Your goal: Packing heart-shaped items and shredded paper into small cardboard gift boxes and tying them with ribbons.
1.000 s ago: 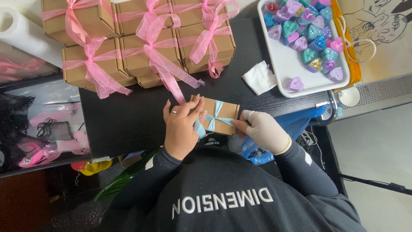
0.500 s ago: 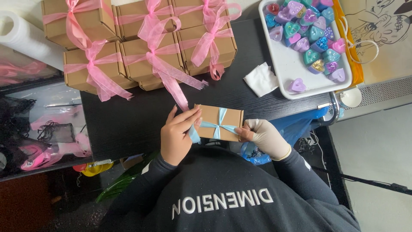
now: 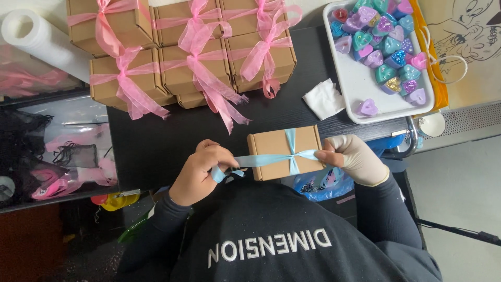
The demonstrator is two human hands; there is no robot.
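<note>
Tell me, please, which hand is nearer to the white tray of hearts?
Right. The gloved right hand is just below the tray, at the box's right end; the bare left hand, holding ribbon, is past the box's left end.

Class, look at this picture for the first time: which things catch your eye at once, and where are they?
At the centre, the left hand and the gloved right hand pull a light blue ribbon across a brown cardboard box. Behind it stand boxes tied with pink bows. At the top right, a white tray holds colourful heart shapes.
</note>
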